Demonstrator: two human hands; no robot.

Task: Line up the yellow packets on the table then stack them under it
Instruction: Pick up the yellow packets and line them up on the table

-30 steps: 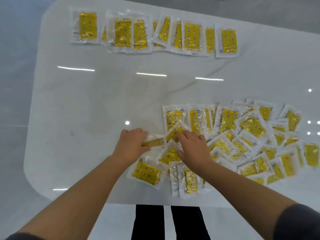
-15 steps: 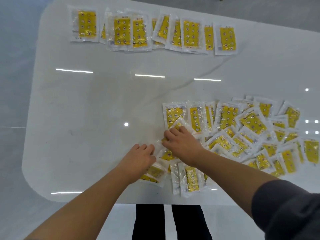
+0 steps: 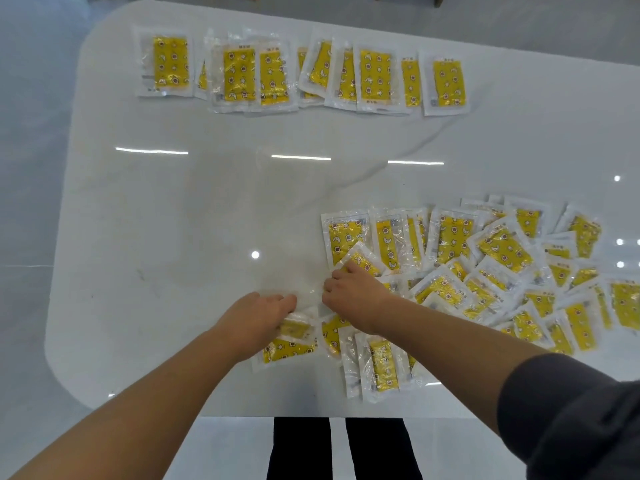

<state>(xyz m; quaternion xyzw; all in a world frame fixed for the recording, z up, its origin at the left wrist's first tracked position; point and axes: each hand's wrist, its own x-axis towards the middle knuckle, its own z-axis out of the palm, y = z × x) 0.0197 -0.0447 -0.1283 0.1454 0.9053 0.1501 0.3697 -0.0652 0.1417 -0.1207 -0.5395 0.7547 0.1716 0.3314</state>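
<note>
Head view, item: yellow packets [image 3: 502, 249], loose heap near-right on table [image 3: 173, 220], neat row at far edge; prob. light, floppy, slick film, so pinch at clear margin; left hand [image 3: 258, 315] curled on one, right hand [image 3: 356, 292] on heap, grip unclear.

We stand at a glossy white marble-look table [image 3: 173, 220] with rounded corners, set on a pale polished floor [image 3: 31, 168]; strip-light reflections [image 3: 152, 151] cross its top. An indoor room; home or office, we cannot tell.
</note>
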